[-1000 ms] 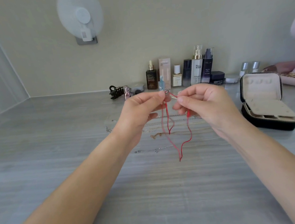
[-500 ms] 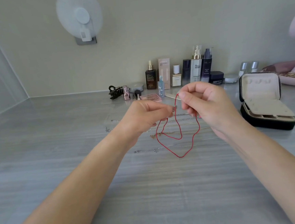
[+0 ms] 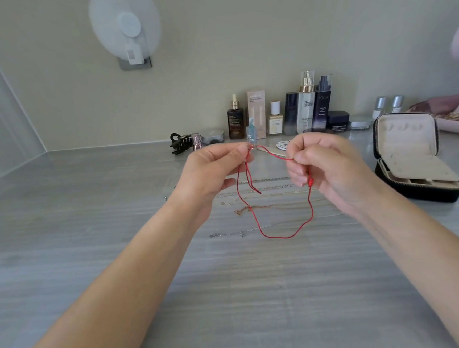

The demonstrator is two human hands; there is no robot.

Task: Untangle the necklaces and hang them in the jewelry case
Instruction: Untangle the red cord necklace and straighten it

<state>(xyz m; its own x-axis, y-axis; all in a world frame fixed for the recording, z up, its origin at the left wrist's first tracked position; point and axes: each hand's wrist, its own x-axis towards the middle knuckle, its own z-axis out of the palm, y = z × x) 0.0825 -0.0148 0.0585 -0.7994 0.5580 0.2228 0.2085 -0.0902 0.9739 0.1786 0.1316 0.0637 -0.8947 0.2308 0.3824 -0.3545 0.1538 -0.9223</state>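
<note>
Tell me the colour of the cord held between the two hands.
Red. The cord shows best in the head view.

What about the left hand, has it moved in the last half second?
Yes: the left hand, pinching the red cord, moved up and left, away from the jewelry case.

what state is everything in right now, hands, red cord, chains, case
left hand, pinching the red cord at its top
right hand, pinching the red cord further along
red cord, held up between both hands, loop hanging down
chains, lying loose on the table
jewelry case, open, lid upright, nothing hanging in the lid
</note>
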